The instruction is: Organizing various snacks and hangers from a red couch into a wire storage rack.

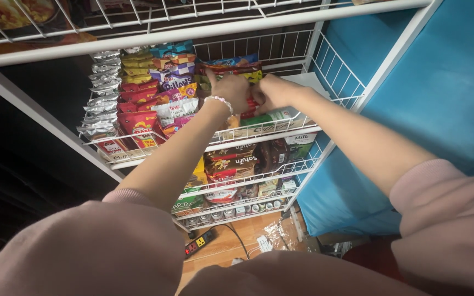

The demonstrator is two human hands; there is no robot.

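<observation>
Person's wearing a dusty-pink top, sleeves (445, 219) bunching up around the elbows in the lower corners of the frame, forearms showing bare, and a pale beaded bracelet (220, 101) sitting mid-frame on the left wrist.

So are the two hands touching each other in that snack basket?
Touching. The head view shows the left hand and right hand pressed together, no gap, over the snack packets.

Both hands (253, 93) grip snack packets (237, 68) in the wire basket (336, 71).
</observation>
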